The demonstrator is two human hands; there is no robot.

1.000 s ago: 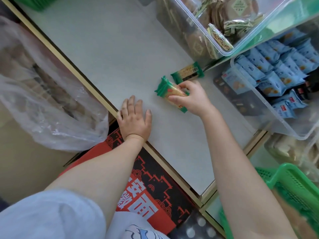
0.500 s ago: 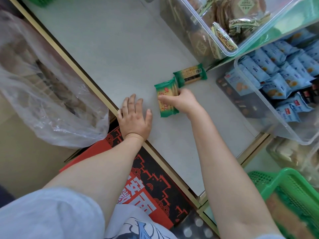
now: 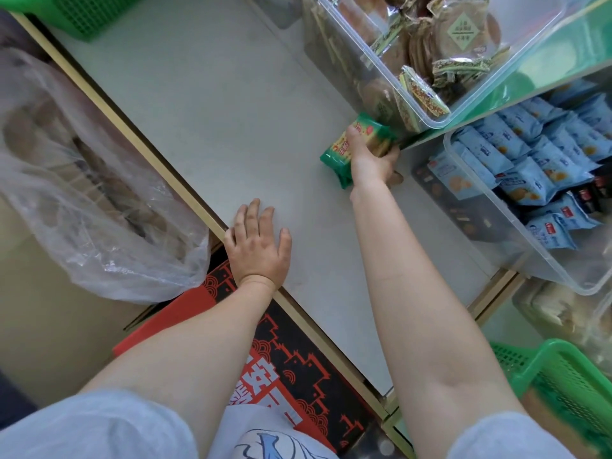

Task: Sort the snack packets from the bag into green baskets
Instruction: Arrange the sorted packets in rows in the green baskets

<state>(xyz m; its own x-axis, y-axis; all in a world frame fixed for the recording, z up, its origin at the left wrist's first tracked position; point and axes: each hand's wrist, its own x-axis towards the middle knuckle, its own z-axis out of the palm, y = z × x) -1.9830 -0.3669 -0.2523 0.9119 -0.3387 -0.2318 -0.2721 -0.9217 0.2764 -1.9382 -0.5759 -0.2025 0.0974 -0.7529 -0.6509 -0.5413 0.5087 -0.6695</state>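
1. Head view, right hand (image 3: 371, 160): reaching far forward over the white shelf (image 3: 215, 111), fingers and thumb curled round green packets (image 3: 357, 147). At least two appear stacked in the grip; the exact count cannot be told, since the hand covers part of them.
2. Head view, packets: lifted or just resting at the shelf's far right edge, right beside the lower corner of the clear tub (image 3: 447, 104) of brown biscuits. Long axis runs diagonally, from near-left to far-right, roughly in line with the forearm.
3. Head view, left hand (image 3: 256, 241): flat on the shelf's near edge, fingers straight and spread, holding nothing; well apart from the packets.
4. Head view, basket (image 3: 563, 376): green, low at the near right, below shelf level and close beside the right elbow. A second green basket (image 3: 82, 14) sits at the far left corner.
5. Head view, bag (image 3: 92, 200): clear plastic, left of the shelf, contents blurred.
6. Judgement: the right hand already carries the load and the near-right basket lies behind and below it, so the likely move is a pull back and down.
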